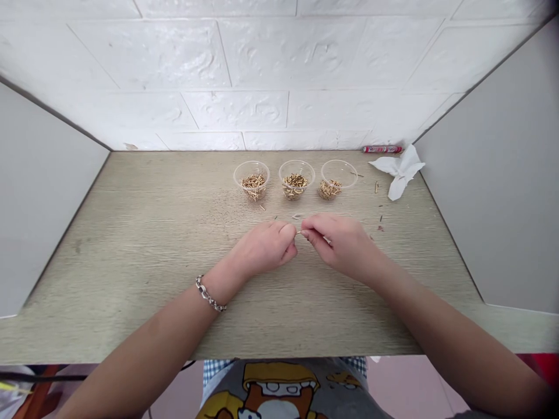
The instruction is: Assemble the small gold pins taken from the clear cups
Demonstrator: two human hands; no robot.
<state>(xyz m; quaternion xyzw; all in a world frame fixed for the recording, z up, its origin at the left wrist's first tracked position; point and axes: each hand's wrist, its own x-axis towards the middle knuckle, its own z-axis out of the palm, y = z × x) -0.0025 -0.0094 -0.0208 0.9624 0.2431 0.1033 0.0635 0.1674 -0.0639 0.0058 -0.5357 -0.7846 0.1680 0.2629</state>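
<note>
Head view, looking down at a pale wood-grain tabletop [152, 244]. Both of the person's hands meet at its middle. The left hand [266, 247], with a chain bracelet [209, 295] at the wrist, is curled almost closed, thumb and forefinger pinched together. The right hand [338, 241] is curled the same way. Their fingertips nearly touch, and between them they grip a small thin piece [299, 233], held just above the tabletop; it is too small to make out in detail.

Judging by the grip, the work is at a fine stage: the piece is being held or fitted at its two ends. Handling it further calls for a steady pinch and very small movements.

Behind the hands stand three clear cups in a row: the left cup [238, 176], the middle cup [282, 172] and the right cup [346, 167], each holding short golden sticks. A few loose bits [376, 187] lie near a crumpled tissue [399, 169] and a red pen-like object [382, 149] at the back right.

Grey side panels and a white brick wall [262, 70] close in three sides. Bare tabletop lies to the left, and the near edge is open.
</note>
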